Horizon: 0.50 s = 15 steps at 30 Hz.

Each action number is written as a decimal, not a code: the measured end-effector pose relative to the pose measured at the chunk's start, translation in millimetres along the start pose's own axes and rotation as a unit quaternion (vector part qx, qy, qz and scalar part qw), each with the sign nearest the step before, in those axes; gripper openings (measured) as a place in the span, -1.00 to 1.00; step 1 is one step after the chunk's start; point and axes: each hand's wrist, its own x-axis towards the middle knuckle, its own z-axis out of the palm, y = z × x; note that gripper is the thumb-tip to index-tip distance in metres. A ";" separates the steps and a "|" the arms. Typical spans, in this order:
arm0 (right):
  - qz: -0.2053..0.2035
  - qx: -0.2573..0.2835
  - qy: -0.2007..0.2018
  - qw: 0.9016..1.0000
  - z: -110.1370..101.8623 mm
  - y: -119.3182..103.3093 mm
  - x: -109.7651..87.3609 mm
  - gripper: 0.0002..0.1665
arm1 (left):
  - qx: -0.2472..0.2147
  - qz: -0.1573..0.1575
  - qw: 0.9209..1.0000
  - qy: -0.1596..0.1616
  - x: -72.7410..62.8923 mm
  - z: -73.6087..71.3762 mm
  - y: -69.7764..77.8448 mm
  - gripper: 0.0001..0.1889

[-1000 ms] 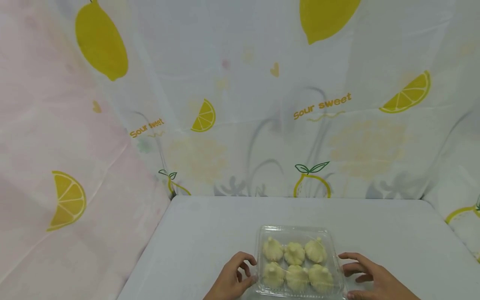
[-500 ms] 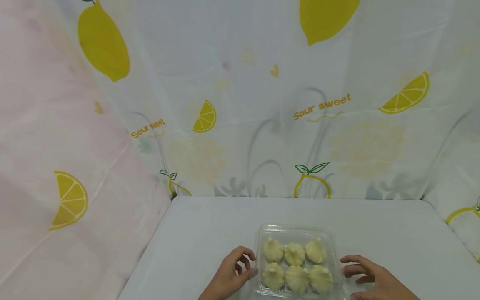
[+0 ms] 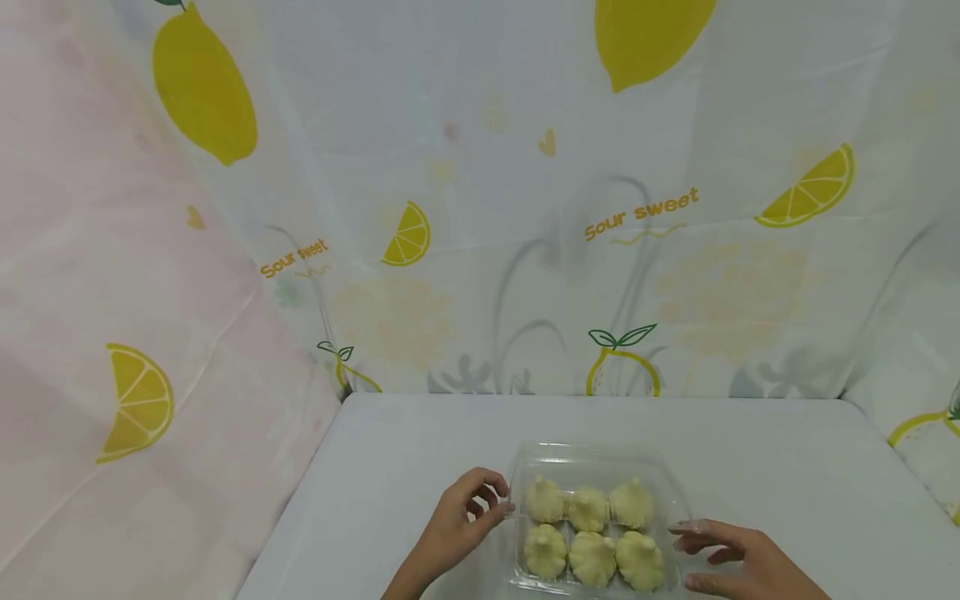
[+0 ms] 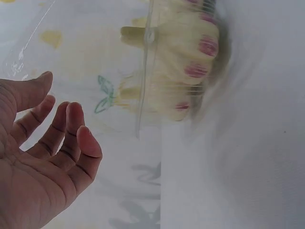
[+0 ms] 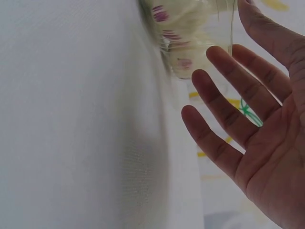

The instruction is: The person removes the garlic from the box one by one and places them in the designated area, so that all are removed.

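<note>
Inside a clear plastic clamshell box (image 3: 588, 585) on the white table sit several pale garlic bulbs (image 3: 592, 558) in two rows. The box's clear lid (image 3: 581, 454) stands raised at the front. At the lid's left edge is my left hand (image 3: 467, 515), its thumb tip touching the edge and its fingers loosely bent. My right hand (image 3: 742, 554) has its extended fingertips at the lid's right edge, with the thumb lower down. In the right wrist view, the fingers are spread beside the box's side. Purple streaks show on the garlic bulbs (image 4: 190, 47) in the left wrist view.
The white table (image 3: 420, 433) extends around the box. Behind it and at the left hangs a cloth (image 3: 480, 317) printed with lemons and the words "sour sweet".
The front of the box's lid has risen from the bulbs. My left hand has moved up and forward along the lid's edge; my right fingertips have come closer in from the right.
</note>
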 end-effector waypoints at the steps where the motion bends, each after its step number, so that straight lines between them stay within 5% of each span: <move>1: 0.000 -0.006 0.003 1.000 0.6 0.1 0.3 -0.49 | 0.002 0.001 1.000 0.007 2.2 -1.3 1.0 -0.78; 15: 0.039 -0.037 0.014 0.998 3.4 -5.2 3.0 -0.48 | -0.001 0.048 0.996 0.077 32.0 -7.2 6.0 -0.85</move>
